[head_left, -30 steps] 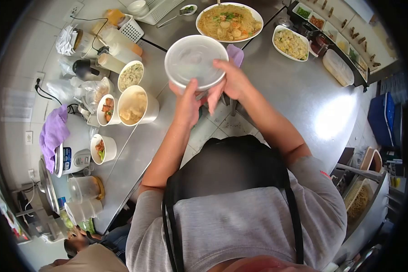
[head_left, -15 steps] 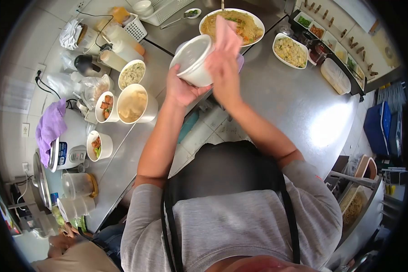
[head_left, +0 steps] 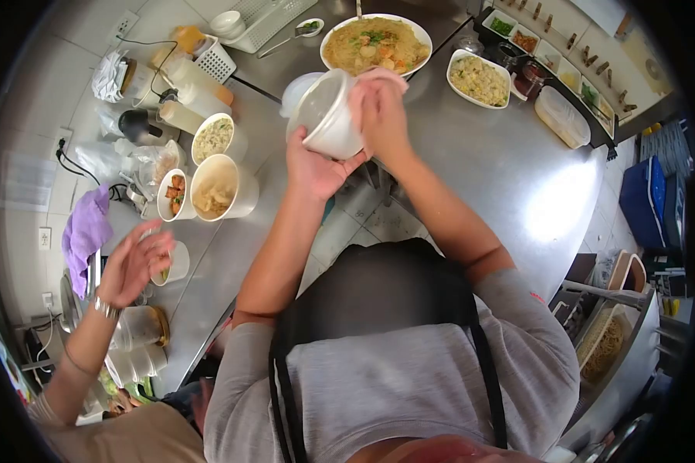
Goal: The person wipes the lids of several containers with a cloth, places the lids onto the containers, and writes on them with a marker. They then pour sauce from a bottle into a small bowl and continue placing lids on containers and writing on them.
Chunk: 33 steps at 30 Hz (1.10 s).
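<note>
My left hand (head_left: 320, 166) grips a white round tub (head_left: 333, 123) from below, its translucent lid tilted up to the left. My right hand (head_left: 384, 119) is closed on a pink cloth (head_left: 386, 76), pressed to the tub's right side. Part of the cloth is hidden by my fingers. Behind the tub, a translucent round lid-like piece (head_left: 296, 94) shows. Beyond my hands stands a large white bowl of noodles (head_left: 374, 48) with a utensil handle sticking out. To its right is a white dish of fried rice (head_left: 479, 81).
At left stand paper tubs with soup (head_left: 216, 193), rice (head_left: 213, 140) and chunks of food (head_left: 174, 194). A co-worker's hand (head_left: 135, 262) reaches over a small white bowl (head_left: 179, 264). A black condiment rack (head_left: 556, 65) lines the back right. The steel counter (head_left: 502, 170) has a gap before me.
The co-worker's arm has come in from the lower left, over the small bowl. My right hand and the cloth have moved down along the tub's side. The view has shifted slightly.
</note>
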### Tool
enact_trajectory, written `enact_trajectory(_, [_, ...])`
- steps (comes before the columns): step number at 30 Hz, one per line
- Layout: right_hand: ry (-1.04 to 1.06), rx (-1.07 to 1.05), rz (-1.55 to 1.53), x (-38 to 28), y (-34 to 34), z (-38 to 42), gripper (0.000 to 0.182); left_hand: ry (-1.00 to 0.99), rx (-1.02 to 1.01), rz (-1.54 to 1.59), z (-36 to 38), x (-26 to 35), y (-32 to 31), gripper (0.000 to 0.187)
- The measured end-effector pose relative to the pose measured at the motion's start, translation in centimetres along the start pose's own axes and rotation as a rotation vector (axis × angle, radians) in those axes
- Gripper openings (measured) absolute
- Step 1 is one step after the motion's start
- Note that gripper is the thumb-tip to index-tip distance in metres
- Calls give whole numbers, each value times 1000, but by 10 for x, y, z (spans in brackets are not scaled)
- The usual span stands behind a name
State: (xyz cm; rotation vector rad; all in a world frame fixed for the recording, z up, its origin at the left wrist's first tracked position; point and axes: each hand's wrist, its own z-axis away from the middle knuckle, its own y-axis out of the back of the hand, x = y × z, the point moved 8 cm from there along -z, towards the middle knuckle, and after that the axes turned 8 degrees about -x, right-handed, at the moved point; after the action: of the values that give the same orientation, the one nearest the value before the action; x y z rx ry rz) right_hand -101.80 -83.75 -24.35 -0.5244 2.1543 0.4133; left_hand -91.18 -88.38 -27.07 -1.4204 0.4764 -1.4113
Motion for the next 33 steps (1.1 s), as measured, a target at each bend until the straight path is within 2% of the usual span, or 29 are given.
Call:
enact_trajectory(3, [-80, 4, -59, 1, 11, -3, 11, 37, 16, 41, -2, -7, 7, 54])
enact_trajectory(4, [181, 80, 261, -18, 11, 12, 13, 22, -8, 54, -9, -7, 13, 54])
enact_trajectory(7, [421, 4, 320, -53, 6, 46, 16, 12, -15, 26, -17, -12, 29, 54])
enact_trajectory(11, [-167, -182, 152, 41, 30, -6, 22, 47, 82, -188, 4, -10, 15, 51])
enact_trajectory(13, [-435, -123, 288, 61, 86, -14, 23, 39, 70, -306, 12, -2, 17, 49])
enact_trajectory(14, [-95, -8, 511, 46, 118, -19, 21, 18, 39, -361, 13, -2, 22, 48])
enact_trajectory(15, [-199, 43, 343, 62, 148, -18, 18, -4, 21, -408, 17, -3, 28, 48])
enact_trajectory(17, [-30, 43, 693, 52, 183, -14, 14, -21, -11, -410, 28, -2, 40, 47])
enact_trajectory(18, [-118, -15, 750, 65, 192, -12, 13, -37, -27, -411, 34, -1, 43, 47])
enact_trajectory(20, [-262, -141, 832, 97, 202, 1, 14, -75, 169, -278, 59, 6, 31, 48])
enact_trajectory(22, [-338, -270, 922, 122, 198, 14, 18, -171, 175, -172, 77, 11, 32, 49])
enact_trajectory(23, [-357, -328, 986, 125, 191, 19, 19, -246, 84, -141, 83, 14, 38, 50])
enact_trajectory(25, [-237, -320, 1277, 111, 178, 26, 21, -353, 55, -151, 99, 26, 46, 52])
enact_trajectory(26, [-167, -305, 1417, 106, 167, 23, 22, -383, 120, -187, 110, 35, 51, 52])
enact_trajectory(29, [120, -359, 1068, 83, 113, 3, 24, -531, 128, -142, 148, 77, 45, 56])
enact_trajectory(31, [115, -535, 750, 69, 57, -2, 25, -486, 97, -91, 181, 107, 48, 62])
enact_trajectory(32, [109, -620, 587, 59, 24, 2, 26, -583, 147, -131, 199, 124, 57, 64])
enact_trajectory(33, [11, -681, 440, 55, -4, 8, 26, -678, 195, -173, 218, 141, 64, 65])
